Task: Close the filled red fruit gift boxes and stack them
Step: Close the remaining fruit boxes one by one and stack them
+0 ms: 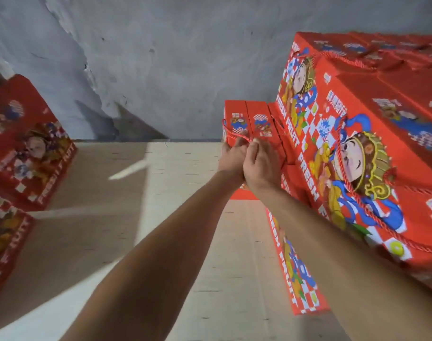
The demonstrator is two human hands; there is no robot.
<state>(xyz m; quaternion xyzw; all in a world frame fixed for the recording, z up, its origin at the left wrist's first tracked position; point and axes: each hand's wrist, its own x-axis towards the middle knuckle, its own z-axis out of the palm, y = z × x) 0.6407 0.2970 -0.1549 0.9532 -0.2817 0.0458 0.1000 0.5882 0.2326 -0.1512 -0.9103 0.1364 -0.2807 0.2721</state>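
A red fruit gift box (247, 124) with cartoon prints stands at the far side of the floor, against a tall stack of closed red boxes (372, 134) on the right. Both my arms reach out to it. My left hand (231, 158) and my right hand (261, 168) are pressed side by side at the box's lower front edge, fingers curled at its red rope handle (231, 132). The fingertips are partly hidden against the box. More red boxes of the same print (30, 143) stand at the left, blurred.
A grey concrete wall (160, 57) rises behind the boxes. The floor is covered with pale cardboard sheets (185, 242). A flat red printed panel (296, 267) lies on the floor below the right stack. Open floor lies between the left boxes and the right stack.
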